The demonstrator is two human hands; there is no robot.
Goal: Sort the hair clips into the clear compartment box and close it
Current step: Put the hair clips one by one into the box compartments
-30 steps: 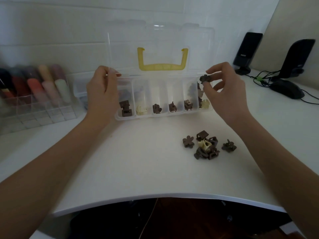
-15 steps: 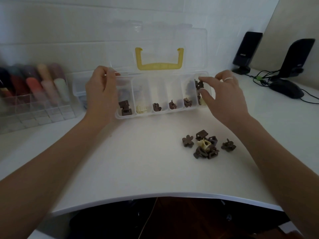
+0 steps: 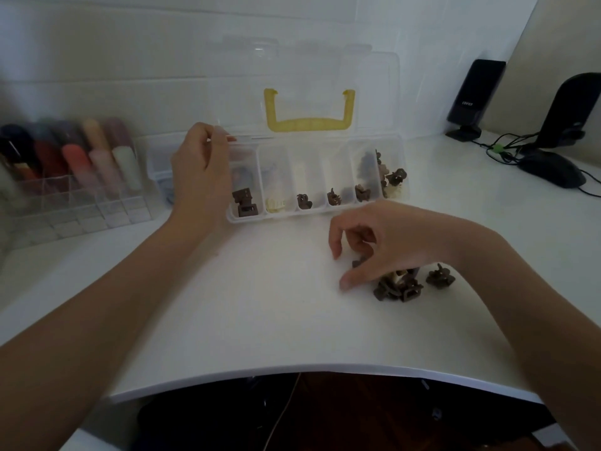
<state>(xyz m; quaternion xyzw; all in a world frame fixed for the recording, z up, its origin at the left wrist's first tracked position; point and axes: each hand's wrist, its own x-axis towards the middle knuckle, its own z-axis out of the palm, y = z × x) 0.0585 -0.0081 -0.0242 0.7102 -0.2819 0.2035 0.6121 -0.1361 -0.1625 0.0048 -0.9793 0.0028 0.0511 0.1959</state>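
From the head view, we are looking down at a white worktop (image 3: 227,320) with the clear compartment box (image 3: 312,177) standing open at the far side, its lid (image 3: 325,76) tilted up against the wall and showing a yellow handle (image 3: 309,122). Hair clips are lying in the box's compartments: a dark square clip (image 3: 244,203) in the leftmost one, a cream clip (image 3: 275,203) in the next, small brown clips (image 3: 333,197) in the middle ones, and several mixed clips (image 3: 392,180) piling up in the rightmost one.

We are gripping the box's far left corner with our left hand (image 3: 201,170), fingers curling over the rim.

Our right hand (image 3: 383,245) is hovering low over the worktop in front of the box, fingers curling downward over a small brown clip (image 3: 357,262) at the left edge of the loose pile of clips (image 3: 398,288); whether the fingers are actually pinching it we cannot tell. One dark clip (image 3: 439,277) is lying just to the right of the pile, apart from it.

On the left, a clear organiser (image 3: 81,203) is holding a row of coloured tubes, blurred. At the far right, two black speakers (image 3: 474,99) are standing near a dark computer mouse (image 3: 549,169) with its cables.
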